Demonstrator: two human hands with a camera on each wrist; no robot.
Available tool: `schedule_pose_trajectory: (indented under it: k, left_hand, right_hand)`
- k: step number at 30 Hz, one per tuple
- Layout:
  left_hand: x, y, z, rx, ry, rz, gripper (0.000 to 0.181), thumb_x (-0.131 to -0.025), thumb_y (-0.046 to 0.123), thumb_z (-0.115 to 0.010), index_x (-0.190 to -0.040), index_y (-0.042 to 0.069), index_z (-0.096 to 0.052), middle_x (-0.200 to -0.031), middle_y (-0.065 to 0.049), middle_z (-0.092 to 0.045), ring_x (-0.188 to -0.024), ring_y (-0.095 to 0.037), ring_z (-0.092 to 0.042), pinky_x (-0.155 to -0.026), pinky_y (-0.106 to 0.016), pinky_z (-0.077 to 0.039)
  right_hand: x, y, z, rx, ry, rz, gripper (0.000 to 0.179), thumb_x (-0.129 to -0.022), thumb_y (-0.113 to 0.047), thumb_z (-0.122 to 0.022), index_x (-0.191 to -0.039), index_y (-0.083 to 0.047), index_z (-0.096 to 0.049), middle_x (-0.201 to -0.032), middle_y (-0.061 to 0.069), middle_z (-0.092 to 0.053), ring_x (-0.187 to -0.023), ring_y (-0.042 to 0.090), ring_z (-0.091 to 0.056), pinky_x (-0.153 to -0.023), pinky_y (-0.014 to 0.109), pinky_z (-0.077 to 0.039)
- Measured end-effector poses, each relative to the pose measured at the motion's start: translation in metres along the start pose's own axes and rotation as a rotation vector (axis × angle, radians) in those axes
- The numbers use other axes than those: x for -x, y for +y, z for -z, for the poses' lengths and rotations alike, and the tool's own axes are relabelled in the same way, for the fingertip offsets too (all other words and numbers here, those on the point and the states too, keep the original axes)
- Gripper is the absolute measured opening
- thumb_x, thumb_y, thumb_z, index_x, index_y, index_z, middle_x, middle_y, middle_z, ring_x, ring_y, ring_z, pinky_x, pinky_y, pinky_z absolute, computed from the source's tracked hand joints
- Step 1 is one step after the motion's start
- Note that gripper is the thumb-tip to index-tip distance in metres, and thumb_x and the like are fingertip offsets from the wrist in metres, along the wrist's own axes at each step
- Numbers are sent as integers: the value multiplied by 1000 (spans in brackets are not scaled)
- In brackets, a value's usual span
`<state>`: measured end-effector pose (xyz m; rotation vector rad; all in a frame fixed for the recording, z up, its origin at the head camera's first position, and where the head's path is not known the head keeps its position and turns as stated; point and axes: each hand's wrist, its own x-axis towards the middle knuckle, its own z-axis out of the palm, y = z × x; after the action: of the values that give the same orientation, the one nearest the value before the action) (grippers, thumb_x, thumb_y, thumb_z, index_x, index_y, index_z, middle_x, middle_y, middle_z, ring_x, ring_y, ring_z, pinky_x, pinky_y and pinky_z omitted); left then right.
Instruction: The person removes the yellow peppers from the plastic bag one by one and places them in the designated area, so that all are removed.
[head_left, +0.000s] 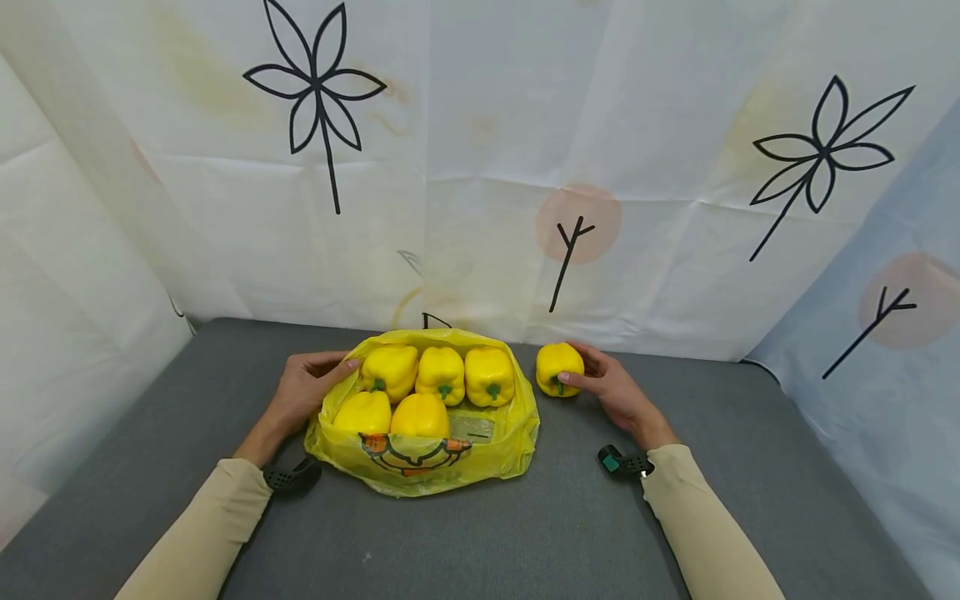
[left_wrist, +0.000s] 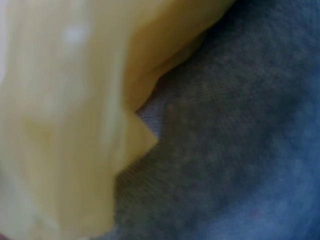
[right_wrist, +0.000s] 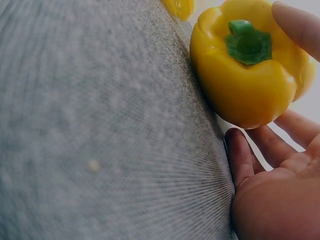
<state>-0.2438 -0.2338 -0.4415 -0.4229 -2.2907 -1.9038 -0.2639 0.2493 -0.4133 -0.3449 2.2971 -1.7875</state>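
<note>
Head view: my right hand (head_left: pixel 618 395) grips slick-looking, round yellow pepper (head_left: pixel 557 365) (sides best), left hand (head_left: pixel 302 390) pinches yellow plastic bag (head_left: pixel 450 475).

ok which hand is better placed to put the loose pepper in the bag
Probably the right hand: it grips the loose pepper beside the yellow bag, while the left hand holds the bag's opposite rim.
</note>
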Motion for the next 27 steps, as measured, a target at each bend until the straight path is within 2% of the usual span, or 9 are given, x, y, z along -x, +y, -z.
schedule_pose_trajectory:
  k: [27]
  left_hand:
    - [1,3,-1,-5,0,-6,39,-101,18,-68,-128,-11,-65,-106,11,-74,-90,-11,-72,-75,-29,-61]
  right_hand:
    - [0,-2,1,-58,-2,3,73,-99,-13,-68,-160,-1,-28,-156,22,-37,-139,38,-38,-119,51,-25]
